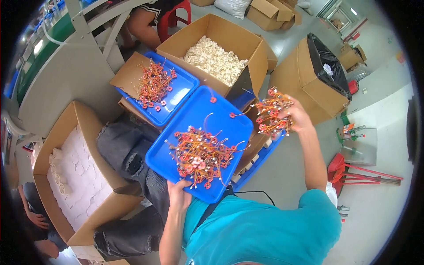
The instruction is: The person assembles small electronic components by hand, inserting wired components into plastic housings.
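Observation:
My left hand (pixel 178 194) grips the near edge of a blue plastic tray (pixel 225 108), thumb on top. A tangled heap of small wired parts (pixel 201 154), with orange wires and red round pieces, lies on that tray. Raised to the right of it, my right hand (pixel 297 115) is closed around a bunch of the same wired parts (pixel 270 110). One part trails from the bunch toward the tray. Beyond, a second blue tray (pixel 185 84) carries another heap of these parts (pixel 154 84), beside a cardboard flap (pixel 124 78).
A cardboard box (pixel 176 46) full of small white pieces stands behind the trays. At left is a box (pixel 75 132) with white cylinders. A carton (pixel 298 75) lined with a black bag stands at right, near red dustpans (pixel 338 170). Another person's leg (pixel 143 28) shows by a red stool (pixel 179 15).

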The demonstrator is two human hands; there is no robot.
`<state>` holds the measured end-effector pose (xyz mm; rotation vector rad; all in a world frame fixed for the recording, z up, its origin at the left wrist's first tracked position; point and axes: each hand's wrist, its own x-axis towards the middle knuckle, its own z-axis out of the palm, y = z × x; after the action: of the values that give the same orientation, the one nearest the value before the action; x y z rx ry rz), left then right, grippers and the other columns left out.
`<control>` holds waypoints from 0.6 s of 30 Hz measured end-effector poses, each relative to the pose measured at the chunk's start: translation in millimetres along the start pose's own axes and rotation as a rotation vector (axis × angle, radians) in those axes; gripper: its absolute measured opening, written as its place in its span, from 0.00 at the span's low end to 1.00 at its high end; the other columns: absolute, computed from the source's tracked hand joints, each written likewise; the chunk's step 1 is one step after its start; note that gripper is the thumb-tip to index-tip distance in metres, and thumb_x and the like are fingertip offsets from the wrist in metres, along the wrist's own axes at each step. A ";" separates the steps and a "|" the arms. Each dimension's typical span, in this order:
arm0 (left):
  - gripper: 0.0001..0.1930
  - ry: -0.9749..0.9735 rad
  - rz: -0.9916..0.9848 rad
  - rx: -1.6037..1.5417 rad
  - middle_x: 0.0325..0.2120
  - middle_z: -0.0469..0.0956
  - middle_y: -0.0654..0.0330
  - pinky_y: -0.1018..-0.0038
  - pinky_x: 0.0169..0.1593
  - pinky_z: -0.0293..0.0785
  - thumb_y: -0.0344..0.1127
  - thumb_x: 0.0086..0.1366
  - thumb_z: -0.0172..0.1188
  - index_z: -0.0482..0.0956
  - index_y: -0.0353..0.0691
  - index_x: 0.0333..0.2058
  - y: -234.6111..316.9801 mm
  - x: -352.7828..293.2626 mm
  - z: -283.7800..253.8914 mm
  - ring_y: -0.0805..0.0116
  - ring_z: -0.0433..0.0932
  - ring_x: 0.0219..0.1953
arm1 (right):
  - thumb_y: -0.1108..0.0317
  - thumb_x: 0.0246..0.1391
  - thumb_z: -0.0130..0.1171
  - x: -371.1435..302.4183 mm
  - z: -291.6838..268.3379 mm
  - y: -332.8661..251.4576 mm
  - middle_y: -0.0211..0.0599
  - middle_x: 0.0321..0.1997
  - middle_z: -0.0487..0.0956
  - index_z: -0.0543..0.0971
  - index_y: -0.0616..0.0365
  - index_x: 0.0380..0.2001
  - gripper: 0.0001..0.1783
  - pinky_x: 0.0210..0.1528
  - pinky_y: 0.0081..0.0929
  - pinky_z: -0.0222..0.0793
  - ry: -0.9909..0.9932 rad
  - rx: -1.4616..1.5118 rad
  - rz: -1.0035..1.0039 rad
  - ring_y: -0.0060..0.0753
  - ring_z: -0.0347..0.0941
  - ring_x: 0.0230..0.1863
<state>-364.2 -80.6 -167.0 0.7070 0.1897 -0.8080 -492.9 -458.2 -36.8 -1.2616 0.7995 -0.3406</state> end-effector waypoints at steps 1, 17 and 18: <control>0.36 -0.014 -0.034 0.001 0.53 0.73 0.48 0.57 0.58 0.74 0.11 0.46 0.46 0.63 0.31 0.59 -2.3 3.9 3.0 0.52 0.74 0.55 | 0.90 0.30 0.59 -14.1 9.8 -19.2 0.40 0.40 0.80 0.73 0.63 0.44 0.30 0.41 0.30 0.78 -0.019 0.002 -0.054 0.32 0.79 0.37; 0.41 -0.097 -0.090 -0.137 0.57 0.70 0.45 0.50 0.58 0.73 0.11 0.44 0.46 0.59 0.32 0.63 14.2 -8.2 13.2 0.47 0.73 0.56 | 0.80 0.40 0.63 -37.7 154.7 -4.3 0.45 0.48 0.73 0.72 0.55 0.51 0.29 0.54 0.40 0.68 -0.422 -1.210 -0.505 0.51 0.72 0.52; 0.41 -0.078 -0.067 -0.135 0.57 0.70 0.45 0.50 0.58 0.73 0.11 0.44 0.46 0.59 0.32 0.63 20.8 -12.0 5.6 0.47 0.73 0.56 | 0.81 0.39 0.60 -42.4 167.0 -10.4 0.43 0.51 0.71 0.72 0.53 0.56 0.35 0.57 0.40 0.67 -0.417 -1.303 -0.492 0.52 0.71 0.52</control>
<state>-358.0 -67.1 -147.3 0.5435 0.1964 -0.8764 -403.7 -315.5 2.0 -2.6556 0.2648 0.1294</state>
